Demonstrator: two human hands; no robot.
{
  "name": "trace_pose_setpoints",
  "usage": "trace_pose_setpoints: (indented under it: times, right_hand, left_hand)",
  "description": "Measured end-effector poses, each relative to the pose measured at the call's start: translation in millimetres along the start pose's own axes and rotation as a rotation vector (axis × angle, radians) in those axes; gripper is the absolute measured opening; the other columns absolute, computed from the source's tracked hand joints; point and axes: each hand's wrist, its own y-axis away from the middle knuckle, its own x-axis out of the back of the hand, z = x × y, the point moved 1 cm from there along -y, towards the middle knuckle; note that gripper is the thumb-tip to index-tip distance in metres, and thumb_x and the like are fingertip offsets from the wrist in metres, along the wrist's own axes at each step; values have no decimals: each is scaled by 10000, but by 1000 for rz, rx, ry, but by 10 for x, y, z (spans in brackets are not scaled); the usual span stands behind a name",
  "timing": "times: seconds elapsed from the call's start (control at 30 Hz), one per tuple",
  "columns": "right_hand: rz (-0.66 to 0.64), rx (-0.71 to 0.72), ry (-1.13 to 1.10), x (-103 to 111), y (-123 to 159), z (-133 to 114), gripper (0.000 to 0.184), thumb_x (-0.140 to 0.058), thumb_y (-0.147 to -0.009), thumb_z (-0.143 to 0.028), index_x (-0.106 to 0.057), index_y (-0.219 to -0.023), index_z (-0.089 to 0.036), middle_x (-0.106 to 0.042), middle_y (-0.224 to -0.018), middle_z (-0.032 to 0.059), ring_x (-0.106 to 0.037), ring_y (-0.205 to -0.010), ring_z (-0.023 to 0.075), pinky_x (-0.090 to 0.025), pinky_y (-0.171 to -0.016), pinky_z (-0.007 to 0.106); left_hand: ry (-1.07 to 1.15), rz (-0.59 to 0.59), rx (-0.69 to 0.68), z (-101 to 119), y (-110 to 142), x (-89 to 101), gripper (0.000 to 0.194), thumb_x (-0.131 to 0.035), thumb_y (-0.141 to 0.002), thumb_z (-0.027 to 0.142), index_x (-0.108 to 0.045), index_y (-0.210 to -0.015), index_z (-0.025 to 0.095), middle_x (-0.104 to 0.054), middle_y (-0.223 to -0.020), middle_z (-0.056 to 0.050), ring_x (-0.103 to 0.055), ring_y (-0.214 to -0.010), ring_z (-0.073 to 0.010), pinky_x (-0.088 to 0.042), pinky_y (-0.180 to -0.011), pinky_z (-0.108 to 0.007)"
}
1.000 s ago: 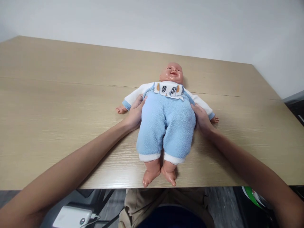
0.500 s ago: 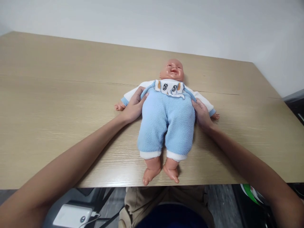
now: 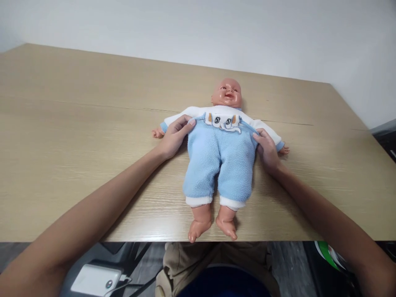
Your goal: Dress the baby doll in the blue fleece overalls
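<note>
A baby doll lies on its back on the wooden table, head toward the wall and bare feet near the front edge. It wears a white long-sleeved top and blue fleece overalls with an elephant face on the bib. My left hand pinches the overalls' upper edge at the doll's side, thumb on top. On the opposite side my right hand grips the same edge. Between both hands the bib edge is pulled sideways and lies below the doll's neck.
The wooden table reaches back to a white wall. Below its front edge, a white power bank with a cable rests on a dark surface at the left. A green and white round item is at the lower right.
Both hands have drawn the overalls' top edge down toward the feet, so more of the white top shows at the chest. The view has shifted slightly.
</note>
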Motion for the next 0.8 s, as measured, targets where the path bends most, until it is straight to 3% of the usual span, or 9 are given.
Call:
trace_pose_setpoints:
  times: [0.2,0.37,0.47,0.57,0.63,0.8]
  right_hand:
    - [-16,14,44,5,-185,-91,438,-823,-946,-641,-614,-824,-276,-460,-774,-26,-438,-739,200,-432,-729,360]
    - [-61,31,17,-83,-598,-325,435,-821,-994,-652,-631,-883,-276,-483,-742,-34,-421,-647,167,-413,-613,324]
    - [-73,90,90,-209,-876,-461,344,-821,-1049,-548,-646,-948,-270,-571,-798,-26,-508,-679,155,-462,-636,300]
    - [-80,214,221,-443,-1104,-563,220,-872,-1030,-387,-704,-995,-249,-691,-929,5,-653,-865,171,-562,-792,300]
    - [-164,262,262,-668,-1243,-597,197,-913,-989,-325,-736,-1003,-239,-734,-965,11,-698,-947,191,-603,-908,334]
    - [-487,135,322,-1325,-1672,-519,246,-970,-896,-186,-725,-896,-209,-731,-834,-46,-758,-941,187,-584,-1073,400]
  left_hand:
    - [-193,162,-131,15,25,-33,658,-749,-966,893,-681,-1052,245,-638,-966,-39,-581,-914,-235,-511,-878,-371]
    - [-276,269,-234,-3,62,-50,599,-663,-1059,840,-645,-1162,250,-692,-1093,-64,-661,-1046,-249,-531,-988,-390]
    - [-323,281,-273,11,86,-58,555,-633,-1096,800,-642,-1173,250,-690,-1127,-72,-662,-1054,-246,-543,-990,-391]
    - [-356,264,-294,32,109,-67,533,-599,-1121,782,-636,-1169,253,-676,-1103,-70,-648,-1026,-247,-548,-968,-407]
    - [-381,264,-321,46,128,-69,495,-587,-1144,745,-639,-1167,253,-666,-1086,-68,-633,-1021,-249,-539,-967,-421]
    - [-479,306,-421,90,191,-60,397,-560,-1190,638,-672,-1165,258,-706,-1178,-103,-640,-1079,-270,-533,-1010,-458]
